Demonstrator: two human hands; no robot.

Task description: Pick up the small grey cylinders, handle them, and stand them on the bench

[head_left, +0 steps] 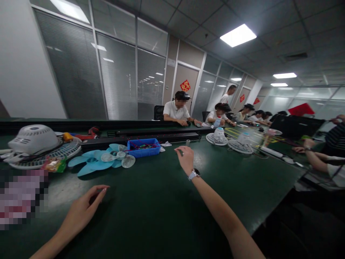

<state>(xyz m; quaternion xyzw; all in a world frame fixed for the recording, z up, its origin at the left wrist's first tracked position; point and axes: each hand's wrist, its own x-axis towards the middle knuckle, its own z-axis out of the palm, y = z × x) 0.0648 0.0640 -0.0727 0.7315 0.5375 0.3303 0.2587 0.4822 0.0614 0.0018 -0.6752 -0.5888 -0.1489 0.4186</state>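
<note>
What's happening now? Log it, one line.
left hand: over green table | right hand: grip unclear, right of blue bin | blue fan blades: left of bin

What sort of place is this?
Likely an assembly or repair workspace in an office-style room: light-blue fan blades and a blue plastic bin out on the bench, glass partitions with blinds behind.

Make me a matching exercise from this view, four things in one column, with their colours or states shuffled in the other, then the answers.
Things:
1. plastic bin
2. left hand
3. larger fan blades
4. right hand

Colours or states:
A. watch on its wrist
B. pale blue
C. deep blue
D. bare wrist

Right pairs: 1-C, 2-D, 3-B, 4-A
</note>
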